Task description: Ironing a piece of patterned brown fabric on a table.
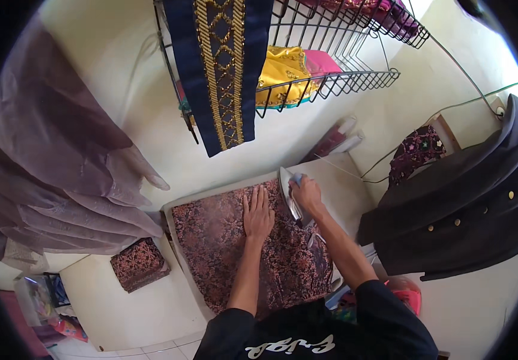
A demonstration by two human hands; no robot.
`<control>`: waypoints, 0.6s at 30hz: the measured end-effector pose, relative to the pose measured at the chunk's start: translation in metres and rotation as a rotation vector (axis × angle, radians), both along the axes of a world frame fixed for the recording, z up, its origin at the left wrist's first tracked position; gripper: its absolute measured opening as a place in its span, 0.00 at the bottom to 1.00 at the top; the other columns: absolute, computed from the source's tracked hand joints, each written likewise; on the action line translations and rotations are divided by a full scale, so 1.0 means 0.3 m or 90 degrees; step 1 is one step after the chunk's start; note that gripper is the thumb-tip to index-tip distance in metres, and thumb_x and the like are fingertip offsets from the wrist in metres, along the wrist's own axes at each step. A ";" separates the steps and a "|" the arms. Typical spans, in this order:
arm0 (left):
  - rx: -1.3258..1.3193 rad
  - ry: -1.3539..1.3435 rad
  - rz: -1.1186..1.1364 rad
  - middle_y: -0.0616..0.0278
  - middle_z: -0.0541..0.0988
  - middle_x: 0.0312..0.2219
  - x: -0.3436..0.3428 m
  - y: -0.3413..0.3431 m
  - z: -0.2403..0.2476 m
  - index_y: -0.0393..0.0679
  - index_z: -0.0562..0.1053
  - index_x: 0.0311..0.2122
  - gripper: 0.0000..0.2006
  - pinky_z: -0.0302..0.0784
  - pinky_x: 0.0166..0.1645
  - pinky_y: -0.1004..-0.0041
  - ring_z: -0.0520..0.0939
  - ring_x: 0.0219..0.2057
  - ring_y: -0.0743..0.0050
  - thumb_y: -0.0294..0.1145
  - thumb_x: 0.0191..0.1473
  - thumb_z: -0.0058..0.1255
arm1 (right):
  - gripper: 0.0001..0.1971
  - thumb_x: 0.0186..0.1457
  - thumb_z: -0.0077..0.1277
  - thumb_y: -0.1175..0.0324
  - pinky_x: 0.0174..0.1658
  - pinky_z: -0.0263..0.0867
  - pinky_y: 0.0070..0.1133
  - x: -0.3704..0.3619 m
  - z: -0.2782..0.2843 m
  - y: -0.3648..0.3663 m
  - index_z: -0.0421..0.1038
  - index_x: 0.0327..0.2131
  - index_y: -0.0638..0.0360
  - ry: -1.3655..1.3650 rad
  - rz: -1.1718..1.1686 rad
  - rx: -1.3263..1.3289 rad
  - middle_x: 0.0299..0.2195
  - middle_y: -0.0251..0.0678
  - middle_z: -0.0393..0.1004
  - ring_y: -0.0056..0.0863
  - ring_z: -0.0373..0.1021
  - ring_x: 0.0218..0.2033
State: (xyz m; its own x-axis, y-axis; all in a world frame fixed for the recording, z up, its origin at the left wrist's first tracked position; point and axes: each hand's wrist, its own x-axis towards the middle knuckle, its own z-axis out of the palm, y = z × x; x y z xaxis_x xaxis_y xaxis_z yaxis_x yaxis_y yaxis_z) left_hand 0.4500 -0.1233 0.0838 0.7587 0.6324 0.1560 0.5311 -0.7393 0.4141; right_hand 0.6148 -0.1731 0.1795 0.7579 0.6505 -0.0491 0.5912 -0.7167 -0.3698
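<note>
A dark cloth with a copper-coloured floral pattern [217,240] is spread over a pale padded board in front of me. My left hand [259,215] lies flat on its upper part, fingers stretched and pointing away from me. To the right of it, my right hand [308,195] is closed round the handle of a clothes iron [289,199]. The iron is at the cloth's right side, its pointed end away from me and its shiny metal side facing left. Whether its whole sole touches the cloth I cannot tell. A thin white tie [314,241] lies on the cloth nearer to me.
A folded cloth of matching pattern [140,265] rests on a white table [94,300] at left. Sheer mauve fabric [61,150] hangs above. Overhead, a black wire rack [355,78] holds garments, with a navy gold-trimmed panel [226,78] hanging down. A dark buttoned jacket [451,216] hangs at right.
</note>
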 end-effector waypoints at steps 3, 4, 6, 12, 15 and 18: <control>-0.005 -0.022 0.002 0.58 0.54 0.67 0.010 -0.001 -0.004 0.38 0.55 0.65 0.30 0.39 0.70 0.50 0.51 0.69 0.62 0.38 0.59 0.36 | 0.23 0.54 0.54 0.51 0.42 0.68 0.44 0.030 -0.022 0.005 0.73 0.36 0.69 0.010 -0.028 -0.042 0.32 0.62 0.75 0.59 0.73 0.36; 0.007 -0.016 0.004 0.58 0.54 0.67 0.012 -0.001 -0.004 0.38 0.55 0.65 0.30 0.39 0.70 0.50 0.51 0.68 0.62 0.38 0.59 0.36 | 0.26 0.54 0.54 0.49 0.44 0.68 0.45 0.035 -0.030 -0.002 0.73 0.38 0.69 0.024 -0.040 -0.050 0.34 0.64 0.75 0.60 0.72 0.39; -0.016 -0.025 0.017 0.58 0.55 0.66 -0.011 0.010 -0.014 0.38 0.56 0.65 0.30 0.39 0.70 0.50 0.52 0.68 0.62 0.37 0.59 0.35 | 0.25 0.54 0.55 0.50 0.43 0.69 0.44 -0.044 -0.043 -0.047 0.73 0.36 0.69 0.015 -0.022 -0.055 0.33 0.63 0.75 0.59 0.73 0.37; 0.001 -0.040 0.009 0.58 0.55 0.66 0.002 0.007 -0.002 0.38 0.58 0.64 0.28 0.40 0.70 0.51 0.52 0.68 0.62 0.37 0.59 0.36 | 0.25 0.53 0.56 0.49 0.42 0.70 0.44 0.080 -0.051 -0.013 0.73 0.35 0.69 -0.007 -0.054 -0.039 0.32 0.63 0.75 0.60 0.73 0.36; -0.012 -0.061 0.012 0.59 0.56 0.66 0.011 -0.001 -0.006 0.39 0.58 0.65 0.28 0.41 0.70 0.51 0.53 0.68 0.63 0.37 0.59 0.36 | 0.25 0.52 0.56 0.49 0.42 0.70 0.45 0.121 -0.055 -0.007 0.73 0.35 0.69 -0.024 -0.074 -0.028 0.32 0.64 0.75 0.61 0.73 0.36; 0.000 -0.031 0.019 0.60 0.56 0.66 -0.004 0.000 -0.015 0.40 0.58 0.65 0.28 0.41 0.70 0.52 0.52 0.68 0.63 0.38 0.60 0.36 | 0.27 0.53 0.55 0.48 0.44 0.69 0.44 0.075 -0.082 -0.059 0.72 0.36 0.69 -0.008 -0.064 -0.061 0.34 0.64 0.74 0.60 0.72 0.39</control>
